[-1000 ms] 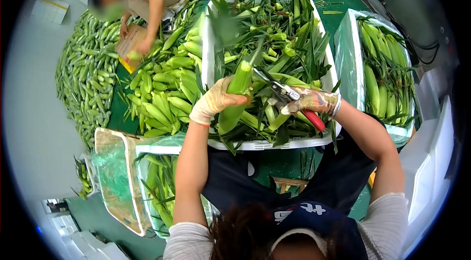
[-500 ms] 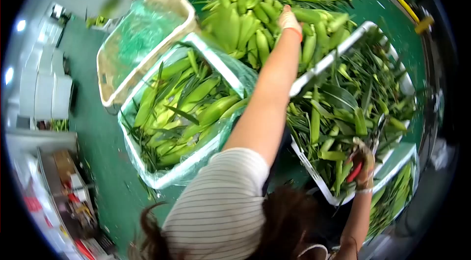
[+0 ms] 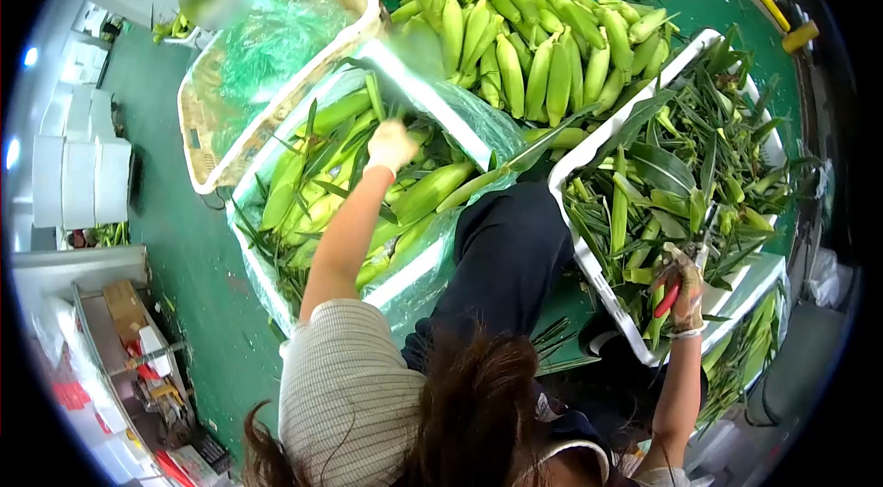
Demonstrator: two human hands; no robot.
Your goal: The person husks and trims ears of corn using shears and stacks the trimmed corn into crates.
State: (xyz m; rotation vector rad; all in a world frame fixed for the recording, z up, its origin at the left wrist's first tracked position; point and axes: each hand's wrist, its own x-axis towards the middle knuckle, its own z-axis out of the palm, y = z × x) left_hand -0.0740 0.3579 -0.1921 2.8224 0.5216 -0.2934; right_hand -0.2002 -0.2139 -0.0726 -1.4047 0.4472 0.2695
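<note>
My left hand (image 3: 393,147), in a pale glove, is over the far end of a plastic-lined white crate (image 3: 425,268). Motion smears its fingers, so whether it holds anything cannot be made out. Green ears of corn in husks (image 3: 428,193) and loose leaves fill this crate around the hand. In my right hand (image 3: 682,285), gloved and stained, is a pair of red-handled pruning shears (image 3: 668,299), blades pointing away from me. That hand is at the near right part of a white crate (image 3: 589,303) heaped with cut husk leaves and stalks (image 3: 658,183).
A large heap of husked corn ears (image 3: 543,45) lies on the green floor (image 3: 212,312) ahead. At the left, a beige crate (image 3: 198,142) holds green plastic film (image 3: 276,41). More leaves fill a lined box (image 3: 750,349) at the right. My knee (image 3: 515,234) rises between the crates.
My left hand has moved from the corn heap back and left to the lined crate. My right hand stays by the leaf crate with the pruning shears.
</note>
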